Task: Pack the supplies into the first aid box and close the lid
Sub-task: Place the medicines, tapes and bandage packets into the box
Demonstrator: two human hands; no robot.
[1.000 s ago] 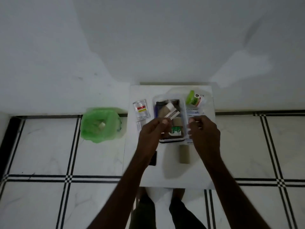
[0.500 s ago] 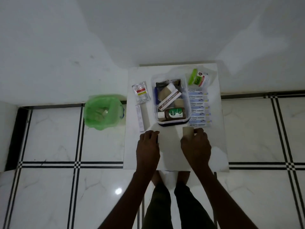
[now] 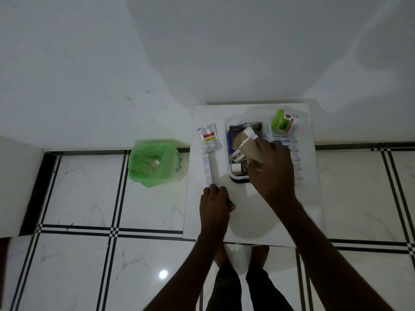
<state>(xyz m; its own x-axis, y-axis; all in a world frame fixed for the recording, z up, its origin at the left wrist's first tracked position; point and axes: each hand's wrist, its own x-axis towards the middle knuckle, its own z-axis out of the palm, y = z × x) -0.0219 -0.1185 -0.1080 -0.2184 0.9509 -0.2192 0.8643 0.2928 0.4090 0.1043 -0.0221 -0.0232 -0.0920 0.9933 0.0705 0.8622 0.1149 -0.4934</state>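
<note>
The clear first aid box [image 3: 227,142] stands open on the white table [image 3: 258,223], with packets and a small brown bottle [image 3: 237,169] inside. My right hand [image 3: 272,169] is over the box, shut on a beige bandage roll [image 3: 246,147] that it holds just above the contents. My left hand [image 3: 214,204] is down on the table near the front left, fingers curled over a small dark object [image 3: 230,202] that is mostly hidden. A red-and-white sachet [image 3: 208,139] and a long white strip [image 3: 207,169] lie left of the box.
A green-lidded jar [image 3: 283,122] lies on its side at the table's back right, and a row of bandage strips [image 3: 296,160] runs beside the box. A green-lined bin [image 3: 153,163] sits on the tiled floor to the left. A white wall is right behind the table.
My right hand picked the beige roll up from the table's front and carried it over the box. My left hand stayed low on the dark object.
</note>
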